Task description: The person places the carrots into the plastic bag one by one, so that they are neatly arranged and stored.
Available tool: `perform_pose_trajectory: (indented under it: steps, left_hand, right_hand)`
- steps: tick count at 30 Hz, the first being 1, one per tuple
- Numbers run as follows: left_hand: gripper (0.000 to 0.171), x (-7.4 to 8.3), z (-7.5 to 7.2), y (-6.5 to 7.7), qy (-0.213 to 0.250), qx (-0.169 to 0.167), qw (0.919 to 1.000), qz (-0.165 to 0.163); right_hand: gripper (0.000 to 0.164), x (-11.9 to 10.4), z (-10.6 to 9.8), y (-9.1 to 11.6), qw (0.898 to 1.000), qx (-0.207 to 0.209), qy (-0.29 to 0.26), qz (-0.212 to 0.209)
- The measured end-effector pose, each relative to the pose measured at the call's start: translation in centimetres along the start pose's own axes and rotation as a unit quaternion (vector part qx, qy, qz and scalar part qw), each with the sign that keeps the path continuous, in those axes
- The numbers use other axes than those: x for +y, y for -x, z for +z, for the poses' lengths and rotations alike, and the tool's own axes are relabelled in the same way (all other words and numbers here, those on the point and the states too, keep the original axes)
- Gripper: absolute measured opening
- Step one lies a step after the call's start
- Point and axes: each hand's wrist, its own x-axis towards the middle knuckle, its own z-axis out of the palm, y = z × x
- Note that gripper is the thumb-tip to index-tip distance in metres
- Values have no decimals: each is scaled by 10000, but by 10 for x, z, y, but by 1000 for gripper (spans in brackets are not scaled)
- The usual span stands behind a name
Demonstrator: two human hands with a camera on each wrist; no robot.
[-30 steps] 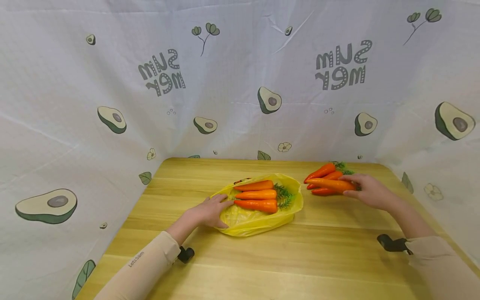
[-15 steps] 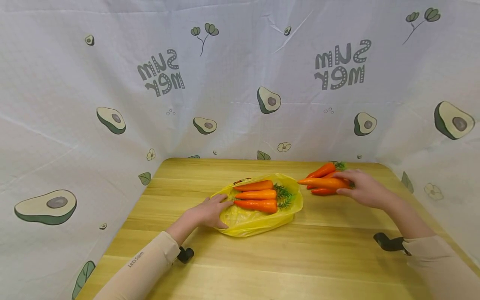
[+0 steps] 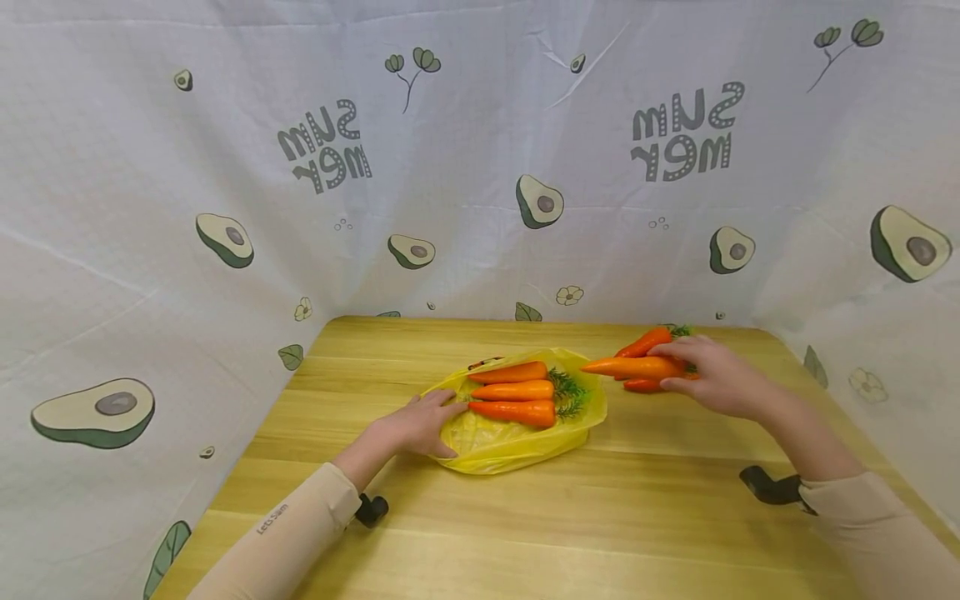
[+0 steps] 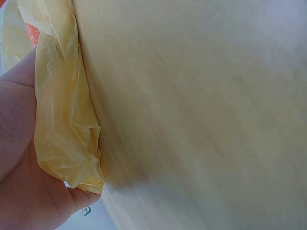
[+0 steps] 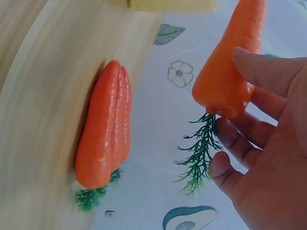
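Note:
An orange carrot (image 3: 626, 367) lies between the thumb and fingers of my right hand (image 3: 716, 377), lifted above the table with its tip pointing left. Its green leafy top (image 5: 201, 153) hangs below the fingers in the right wrist view. My left hand (image 3: 420, 423) grips the left end of an open yellow plastic bag (image 3: 487, 462); folds of the bag (image 4: 62, 115) hide part of the fingers. Side by side in the bag are three carrots (image 3: 512, 390), leaves to the right. Behind the right hand are more red-orange carrots (image 5: 103, 129), partly hidden in the head view.
The wooden table (image 3: 480, 533) carries the bag near its middle and the loose carrots at its right rear. A pale curtain (image 3: 465, 167) with avocado prints stands behind and beside the table.
My right hand has moved left with the carrot, away from the loose carrots and up to the bag's right rim. The left hand and the bag have stayed in place.

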Motion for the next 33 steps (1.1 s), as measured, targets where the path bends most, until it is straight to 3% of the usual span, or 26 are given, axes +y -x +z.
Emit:
perform_pose_trajectory:
  steps: [17, 33]
  left_hand:
    - [85, 1, -1, 0, -46, -73, 9999, -70]
    - [85, 1, -2, -1, -86, -80, 9999, -88]
  right_hand:
    - [40, -25, 5, -9, 9982, 12, -156, -586]
    - [42, -49, 21, -23, 9963, -432, -125, -739]
